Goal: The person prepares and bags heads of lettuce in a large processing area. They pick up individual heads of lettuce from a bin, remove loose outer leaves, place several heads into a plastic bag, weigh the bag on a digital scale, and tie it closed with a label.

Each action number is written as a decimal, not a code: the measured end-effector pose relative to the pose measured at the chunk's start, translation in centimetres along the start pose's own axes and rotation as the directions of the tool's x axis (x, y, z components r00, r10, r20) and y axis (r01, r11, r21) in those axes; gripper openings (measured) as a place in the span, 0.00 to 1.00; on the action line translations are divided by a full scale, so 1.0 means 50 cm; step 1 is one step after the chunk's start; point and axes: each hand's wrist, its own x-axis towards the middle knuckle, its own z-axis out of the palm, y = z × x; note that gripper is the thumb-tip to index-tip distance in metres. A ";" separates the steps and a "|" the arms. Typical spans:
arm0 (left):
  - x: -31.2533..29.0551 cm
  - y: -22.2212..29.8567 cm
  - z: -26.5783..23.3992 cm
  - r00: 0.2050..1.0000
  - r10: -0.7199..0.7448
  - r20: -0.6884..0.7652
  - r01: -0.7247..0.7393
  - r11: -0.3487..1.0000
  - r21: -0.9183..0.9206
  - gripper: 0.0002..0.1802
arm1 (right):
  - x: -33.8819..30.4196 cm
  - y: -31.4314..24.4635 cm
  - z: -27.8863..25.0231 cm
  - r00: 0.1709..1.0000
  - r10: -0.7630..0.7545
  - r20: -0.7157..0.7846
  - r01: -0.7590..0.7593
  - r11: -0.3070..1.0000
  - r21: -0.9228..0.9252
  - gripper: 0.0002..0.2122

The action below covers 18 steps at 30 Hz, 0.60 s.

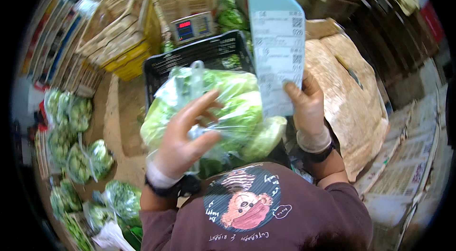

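Observation:
Upright in my right hand (pixel 309 108) is a long strip of printed labels (pixel 278 49), its upper end pale blue backing and curled over. Thumb and fingers pinch its lower right edge. My left hand (pixel 186 132), fingers apart and a little blurred, is over a clear plastic bag (pixel 232 99) of light green leafy vegetables; whether it touches the bag I cannot tell. Both hands wear thin translucent gloves. The bag rests on a black plastic crate (pixel 159 63), its handles sticking up. Beyond the crate stands a digital scale display (pixel 191 28) with red digits.
Several bagged greens (pixel 78 156) lie on the floor at left. A worn pale crate (pixel 116 25) sits on a yellow crate (pixel 128 61) at the far left. To the right is a large brown sheet-covered bundle (pixel 346 94); stacked flat printed cardboard (pixel 403 156) lies beyond it.

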 end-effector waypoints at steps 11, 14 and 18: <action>-0.038 -0.030 -0.005 0.958 -0.259 -0.126 0.187 0.892 -0.412 0.11 | 0.000 -0.051 0.107 0.666 -0.629 0.400 0.734 0.461 -0.498 0.29; -0.050 -0.043 -0.002 0.962 -0.221 -0.158 0.152 0.921 -0.358 0.13 | 0.017 -0.075 0.134 0.523 -0.498 0.692 0.838 0.152 -0.524 0.21; -0.060 -0.054 -0.007 0.982 -0.050 -0.181 0.027 0.991 -0.130 0.14 | 0.023 -0.059 0.149 0.607 -0.316 0.729 0.785 0.379 -0.489 0.15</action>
